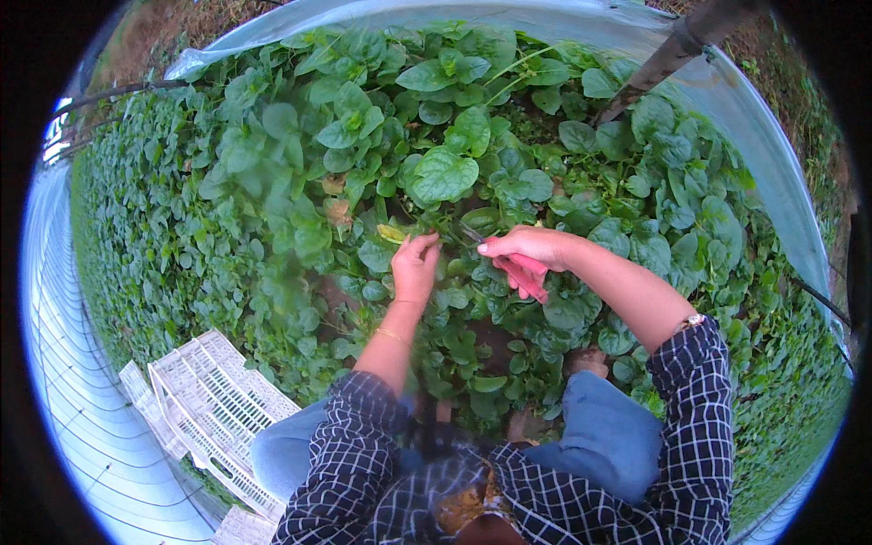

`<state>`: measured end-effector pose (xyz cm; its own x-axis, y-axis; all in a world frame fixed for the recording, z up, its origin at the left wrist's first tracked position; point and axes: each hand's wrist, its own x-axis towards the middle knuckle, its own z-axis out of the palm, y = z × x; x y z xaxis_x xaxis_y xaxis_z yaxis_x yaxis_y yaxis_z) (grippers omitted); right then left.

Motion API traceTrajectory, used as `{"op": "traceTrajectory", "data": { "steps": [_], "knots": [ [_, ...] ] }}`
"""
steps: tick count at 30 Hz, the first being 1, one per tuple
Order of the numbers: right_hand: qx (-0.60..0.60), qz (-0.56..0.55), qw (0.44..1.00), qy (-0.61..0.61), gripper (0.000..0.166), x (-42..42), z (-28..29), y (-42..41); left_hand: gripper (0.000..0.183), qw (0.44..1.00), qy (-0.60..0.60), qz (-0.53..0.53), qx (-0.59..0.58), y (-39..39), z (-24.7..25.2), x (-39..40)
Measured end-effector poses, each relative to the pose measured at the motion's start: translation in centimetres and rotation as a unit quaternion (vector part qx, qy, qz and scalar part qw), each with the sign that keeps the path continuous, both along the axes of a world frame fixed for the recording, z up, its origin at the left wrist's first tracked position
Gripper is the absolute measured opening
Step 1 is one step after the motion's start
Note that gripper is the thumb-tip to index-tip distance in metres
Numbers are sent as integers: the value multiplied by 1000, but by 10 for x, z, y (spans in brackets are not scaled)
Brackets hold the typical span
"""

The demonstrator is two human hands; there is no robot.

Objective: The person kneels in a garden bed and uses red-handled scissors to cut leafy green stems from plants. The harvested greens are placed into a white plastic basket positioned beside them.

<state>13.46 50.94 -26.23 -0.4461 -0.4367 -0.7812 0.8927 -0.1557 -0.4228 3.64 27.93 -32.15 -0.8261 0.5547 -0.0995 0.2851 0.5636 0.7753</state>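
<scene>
My right hand [528, 252] grips a pair of red-handled scissors [524, 276], their dark blades [470, 233] pointing left among the leaves. Just left of the blade tips, my left hand [415, 266] has thumb and fingertips pinched together at a thin green stem [439, 228], which is partly hidden by foliage. A yellowed leaf [391, 234] lies beside those fingertips. Above both hands spreads a large, bright green leaf [444, 174] of a leafy vegetable plant. Low, broad-leaved plants [388, 129] surround my hands on all sides.
A white slatted plastic crate [221, 392] stands by my left knee [289, 443]. At the upper right, a slanting pole [654, 71] rises from the plants. Clear plastic sheeting [756, 129] borders the bed, and a ribbed film wall [88, 409] curves along the left.
</scene>
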Motion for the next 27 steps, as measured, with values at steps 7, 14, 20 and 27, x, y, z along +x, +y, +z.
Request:
{"op": "traceTrajectory", "data": {
  "steps": [7, 14, 20, 27],
  "knots": [
    [35, -17, 999, 27, 53, -11, -21, -9, 10, 995, -79, 50, 43, 7, 1, 3],
    [65, -91, 992, 57, 47, 17, 12, -14, 17, 965, -101, 128, 207, 2, 25, -12],
    [144, -229, 959, 86, 47, 22, 33, -3, 36, 978, 106, 73, 162, 67, 105, -40],
    [101, -255, 955, 115, 44, -22, 11, 3, 70, 978, 142, -64, -140, 130, 73, -70]
  ]
}}
